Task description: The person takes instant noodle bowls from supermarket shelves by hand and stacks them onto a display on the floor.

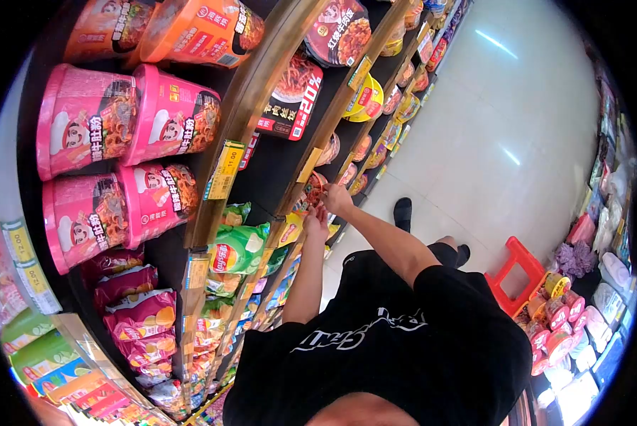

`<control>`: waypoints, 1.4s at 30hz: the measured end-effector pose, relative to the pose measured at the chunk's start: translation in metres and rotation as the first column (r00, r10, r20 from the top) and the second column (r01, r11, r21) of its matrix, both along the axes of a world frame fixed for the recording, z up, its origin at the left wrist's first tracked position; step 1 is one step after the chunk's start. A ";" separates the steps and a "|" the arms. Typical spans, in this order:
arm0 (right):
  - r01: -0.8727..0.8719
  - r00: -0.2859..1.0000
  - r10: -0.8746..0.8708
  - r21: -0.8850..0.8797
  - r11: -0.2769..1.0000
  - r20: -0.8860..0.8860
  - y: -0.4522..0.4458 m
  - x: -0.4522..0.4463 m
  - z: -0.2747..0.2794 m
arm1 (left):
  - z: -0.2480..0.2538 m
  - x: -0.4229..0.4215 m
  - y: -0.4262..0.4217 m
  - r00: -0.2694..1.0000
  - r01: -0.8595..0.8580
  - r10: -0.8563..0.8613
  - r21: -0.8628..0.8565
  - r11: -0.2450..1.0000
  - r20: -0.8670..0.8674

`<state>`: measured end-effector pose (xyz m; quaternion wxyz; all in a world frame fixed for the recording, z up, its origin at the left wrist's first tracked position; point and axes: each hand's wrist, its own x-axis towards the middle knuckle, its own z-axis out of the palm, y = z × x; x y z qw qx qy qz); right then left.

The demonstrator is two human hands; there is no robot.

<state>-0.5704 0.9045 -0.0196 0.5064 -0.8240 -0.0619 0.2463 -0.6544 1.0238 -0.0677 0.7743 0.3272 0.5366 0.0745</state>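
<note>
One black shirt [396, 334], two hands [338, 199] gripping one reddish package [310, 190], four pink tubs [174, 113]

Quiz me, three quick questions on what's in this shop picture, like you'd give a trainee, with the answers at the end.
1. Count: how many large pink tubs show at the left of the picture?
2. True or false: the left hand and right hand are close together.
3. Multiple choice: what is the main colour of the Lay's bag below the 11.00 price tag?
A) black
B) green
C) orange

Key:
1. Four.
2. True; both are by a red pack at the shelf.
3. B.
</note>
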 end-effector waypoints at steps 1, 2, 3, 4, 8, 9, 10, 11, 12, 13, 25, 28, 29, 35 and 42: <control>-0.026 1.000 0.026 -0.016 1.000 -0.008 -0.001 -0.001 0.002 | 0.001 -0.001 0.000 1.000 0.001 -0.001 -0.014 1.000 -0.010; -0.048 0.999 0.048 -0.029 0.998 -0.015 -0.002 0.001 0.004 | 0.002 -0.001 0.000 1.000 0.005 -0.006 -0.026 1.000 -0.018; -0.069 0.997 0.068 -0.042 0.997 -0.025 -0.002 0.002 0.005 | 0.001 0.001 0.002 0.999 0.011 -0.012 -0.037 0.999 -0.030; -0.058 0.997 0.056 -0.047 0.997 -0.045 0.001 0.003 0.006 | 0.000 0.003 0.005 1.000 0.028 -0.028 -0.039 0.999 -0.001; -0.041 0.998 0.039 -0.038 0.998 -0.051 0.013 0.008 -0.003 | -0.009 0.013 0.018 1.000 0.014 -0.013 -0.081 0.997 0.005; -0.046 0.997 0.043 -0.036 0.998 -0.071 0.015 0.009 -0.006 | -0.009 0.014 0.020 0.999 0.030 -0.028 -0.089 0.996 0.021; -0.052 0.995 0.048 -0.035 0.998 -0.089 0.015 0.011 -0.009 | -0.009 0.015 0.021 0.998 0.045 -0.042 -0.099 0.994 0.037; -0.075 0.993 0.073 -0.017 0.997 -0.096 0.015 0.011 -0.013 | -0.009 0.014 0.022 0.999 0.026 -0.024 -0.082 0.996 0.024; -0.099 0.990 0.099 0.000 0.995 -0.102 0.014 0.011 -0.016 | 0.000 0.014 0.018 1.000 0.006 -0.005 -0.066 0.998 0.012; -0.123 0.987 0.124 0.017 0.992 -0.104 0.012 0.011 -0.017 | 0.005 0.015 0.015 1.000 -0.014 0.014 -0.049 0.999 0.005; -0.085 0.992 0.105 0.230 0.969 -0.075 -0.011 -0.003 0.003 | -0.020 0.028 0.044 0.994 -0.011 0.019 -0.076 0.997 0.110; -0.056 0.996 0.067 0.171 0.984 -0.060 -0.045 -0.011 0.010 | -0.037 0.031 0.050 0.998 -0.065 0.064 0.007 0.998 0.007; -0.051 0.997 0.059 0.163 0.985 -0.046 -0.058 -0.014 0.010 | -0.041 0.032 0.047 0.997 -0.072 0.074 0.056 0.996 -0.022; 0.187 0.969 -0.172 0.072 0.980 -0.176 -0.141 -0.022 0.006 | -0.018 0.047 -0.016 0.912 0.001 0.142 0.347 0.938 -0.384; 0.196 0.961 -0.206 -0.073 0.978 -0.183 -0.234 -0.026 0.036 | 0.028 0.054 -0.169 0.958 0.248 -0.193 0.272 0.930 -0.213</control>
